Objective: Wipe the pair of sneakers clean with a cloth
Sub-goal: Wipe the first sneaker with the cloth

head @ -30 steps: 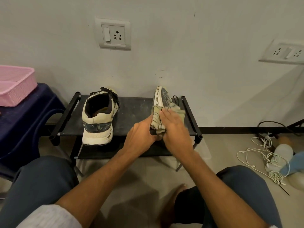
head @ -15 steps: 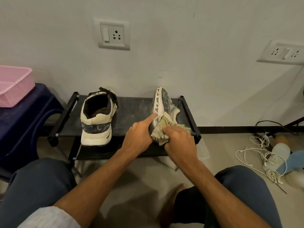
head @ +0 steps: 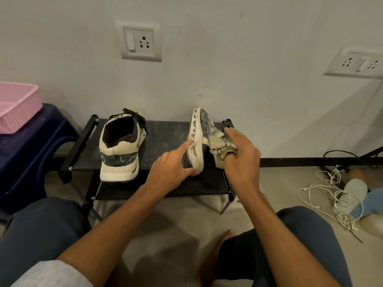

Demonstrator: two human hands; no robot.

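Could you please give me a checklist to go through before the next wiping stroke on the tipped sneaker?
1. Tipped sneaker steadied: ok, the left hand grips its heel, index finger along the sole.
2. Cloth held: ok, the right hand presses it against the upper.
3. Support: ok, that shoe rests on its side on the black rack.
4. Cloth clean enough: cannot tell; its dark marks may be dirt or pattern.
5. Second sneaker ready: ok, upright on the rack, apart from both hands.
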